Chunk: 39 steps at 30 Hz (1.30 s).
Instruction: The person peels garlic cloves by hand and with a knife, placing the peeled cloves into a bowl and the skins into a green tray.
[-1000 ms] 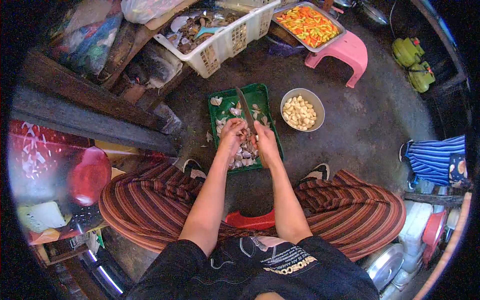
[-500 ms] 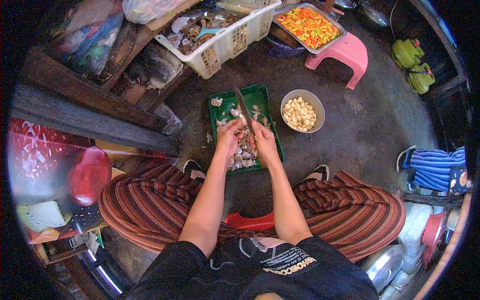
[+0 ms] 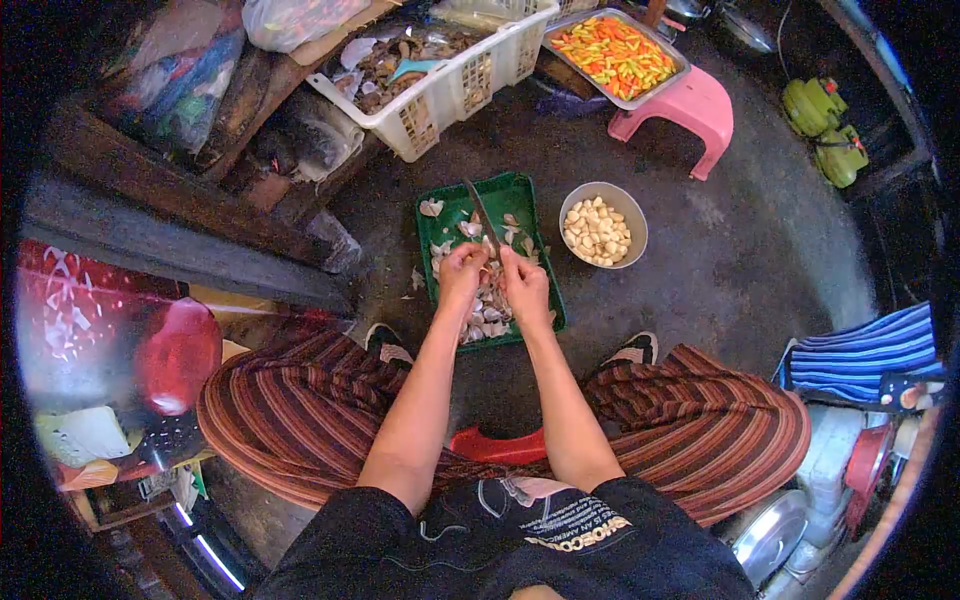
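Note:
My right hand (image 3: 525, 285) is closed round the handle of a knife (image 3: 478, 210), its blade pointing away from me and slightly left. Close beside it, my left hand (image 3: 462, 278) is pinched on what looks like a garlic clove, mostly hidden by the fingers. Both hands are over a green tray (image 3: 455, 203). Loose garlic skins and unpeeled cloves (image 3: 487, 322) are scattered in it, thickest at the near end. Just right of the tray stands a round metal bowl (image 3: 641, 228) holding peeled garlic cloves (image 3: 597, 231).
A white plastic crate (image 3: 455, 98) sits at the back left. Behind the bowl, a metal tray of red and yellow chillies (image 3: 618, 58) rests by a pink stool (image 3: 700, 115). Green gas cylinders (image 3: 840, 155) stand far right. Blue striped cloth (image 3: 865, 350) shows at the right edge.
Both hands have shifted slightly, and the knife blade has tilted a little more to the left. The blue striped cloth at the right has moved and spread upward.

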### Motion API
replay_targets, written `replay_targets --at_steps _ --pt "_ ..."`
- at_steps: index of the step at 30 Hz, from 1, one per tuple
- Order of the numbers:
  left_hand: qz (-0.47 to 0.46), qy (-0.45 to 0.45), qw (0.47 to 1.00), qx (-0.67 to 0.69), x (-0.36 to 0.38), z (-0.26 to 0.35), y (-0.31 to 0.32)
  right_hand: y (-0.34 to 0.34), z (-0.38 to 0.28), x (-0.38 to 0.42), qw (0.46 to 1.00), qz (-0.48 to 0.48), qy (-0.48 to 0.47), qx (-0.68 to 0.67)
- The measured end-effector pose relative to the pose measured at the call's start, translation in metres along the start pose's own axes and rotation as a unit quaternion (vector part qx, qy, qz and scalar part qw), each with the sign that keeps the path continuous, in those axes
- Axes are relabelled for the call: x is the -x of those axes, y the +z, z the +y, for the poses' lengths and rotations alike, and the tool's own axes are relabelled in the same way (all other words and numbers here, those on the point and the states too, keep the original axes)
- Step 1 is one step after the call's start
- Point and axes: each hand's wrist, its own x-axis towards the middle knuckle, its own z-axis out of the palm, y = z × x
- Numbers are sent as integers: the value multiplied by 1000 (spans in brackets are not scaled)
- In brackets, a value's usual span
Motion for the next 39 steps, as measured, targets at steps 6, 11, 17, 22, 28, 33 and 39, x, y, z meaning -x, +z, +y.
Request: replay_targets --at_steps 6,11,17,22,28,33,39 --pt "12 34 995 -89 -1 -8 2 0 14 -7 997 42 4 57" --pt "-6 -33 998 47 -5 -5 -2 -13 -13 -1 991 -38 110 -64" --pt "-88 -104 983 120 -21 -8 -24 -18 -5 -7 973 -72 149 -163" --pt "-78 -92 983 136 -17 -7 -23 -15 0 -10 984 -53 137 -97" --pt "-85 -85 975 189 -15 -12 -17 -19 -9 -6 958 -35 196 -208" --pt "-83 -47 992 88 -10 -1 -6 -15 10 -13 994 9 92 -62" --pt "-44 -41 998 38 -12 0 -2 -19 5 -12 996 -10 58 -65"
